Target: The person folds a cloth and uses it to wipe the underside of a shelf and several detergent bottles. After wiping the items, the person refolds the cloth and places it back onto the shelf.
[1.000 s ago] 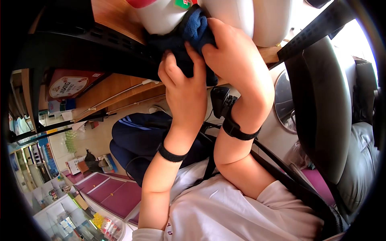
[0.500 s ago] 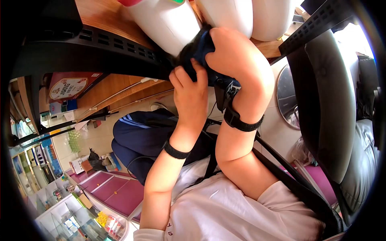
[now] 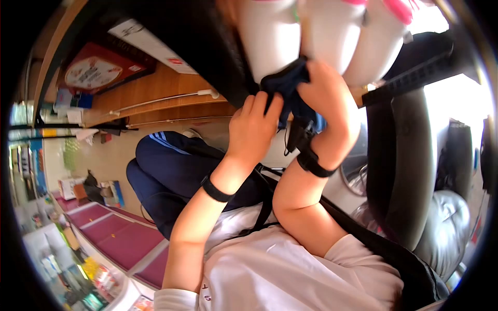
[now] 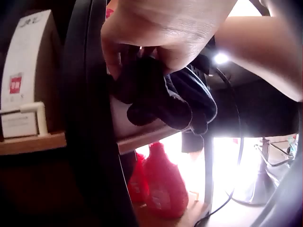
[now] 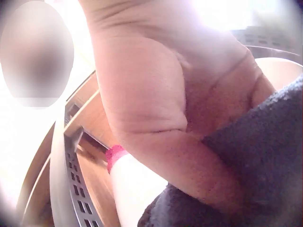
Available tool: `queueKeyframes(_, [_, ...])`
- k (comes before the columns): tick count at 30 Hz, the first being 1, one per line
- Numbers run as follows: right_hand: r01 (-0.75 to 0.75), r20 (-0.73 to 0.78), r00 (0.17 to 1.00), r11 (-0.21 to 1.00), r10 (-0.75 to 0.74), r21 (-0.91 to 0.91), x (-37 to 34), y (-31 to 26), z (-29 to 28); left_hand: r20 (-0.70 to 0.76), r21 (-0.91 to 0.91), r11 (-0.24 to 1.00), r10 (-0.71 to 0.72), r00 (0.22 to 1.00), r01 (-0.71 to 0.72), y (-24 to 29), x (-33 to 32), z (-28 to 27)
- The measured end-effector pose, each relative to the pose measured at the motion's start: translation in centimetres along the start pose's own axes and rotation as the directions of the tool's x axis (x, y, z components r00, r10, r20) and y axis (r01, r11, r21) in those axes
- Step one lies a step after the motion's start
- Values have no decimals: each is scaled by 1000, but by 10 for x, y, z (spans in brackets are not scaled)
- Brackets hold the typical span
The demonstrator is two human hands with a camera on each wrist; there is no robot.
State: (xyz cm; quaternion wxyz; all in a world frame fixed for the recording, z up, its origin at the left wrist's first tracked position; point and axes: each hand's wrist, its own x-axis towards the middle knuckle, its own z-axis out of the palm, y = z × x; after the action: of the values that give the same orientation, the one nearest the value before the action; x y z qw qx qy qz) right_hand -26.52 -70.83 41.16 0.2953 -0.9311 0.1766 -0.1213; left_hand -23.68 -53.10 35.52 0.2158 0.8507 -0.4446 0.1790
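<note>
A dark blue cloth (image 3: pixel 285 85) is bunched between both hands, in front of white bottles (image 3: pixel 270 39) with pink tops. The left hand (image 3: pixel 254 127) grips its lower left part; in the left wrist view the left hand (image 4: pixel 161 28) pinches the dark cloth (image 4: pixel 175 104) beside a black shelf post. The right hand (image 3: pixel 329 90) holds the cloth's upper right side, its fingertips partly hidden. In the right wrist view the right hand (image 5: pixel 156 94) has its thumb and fingers in the folds of the cloth (image 5: pixel 265 161).
A black shelf frame (image 4: pixel 87 118) stands left of the hands. A red box (image 3: pixel 98 72) lies on a wooden shelf (image 3: pixel 171 90). Red bottles (image 4: pixel 163 184) stand lower down. A black chair (image 3: pixel 399 171) is at the right, purple cabinets (image 3: pixel 116 236) at lower left.
The head view has shifted and turned, so the bottles' pink tops show. Both hands keep hold of the cloth, which now hangs lower between them in a different bunch.
</note>
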Motion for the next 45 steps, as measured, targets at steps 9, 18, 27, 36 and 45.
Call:
queueKeyframes(9, [387, -500, 864, 711, -57, 587, -32, -91, -20, -614, 34, 997, 75, 785, -68, -29, 19, -103])
queueKeyframes(18, [578, -825, 552, 768, -119, 276, 13, -151, 74, -733, -294, 956, -217, 645, -13, -100, 40, -109])
queueKeyframes(27, [591, -589, 800, 18, 115, 806, 25, -107, 173, -339, -492, 861, -325, 883, 128, -112, 0, -54])
queueKeyframes(36, [501, -632, 761, 486, 147, 716, 17, -62, 219, -131, -342, 906, -310, 942, 251, -118, -25, -28])
queueKeyframes(45, [360, -743, 667, 898, -58, 253, -16, -91, 182, -119, -312, 916, -302, 946, 253, -114, -41, -49])
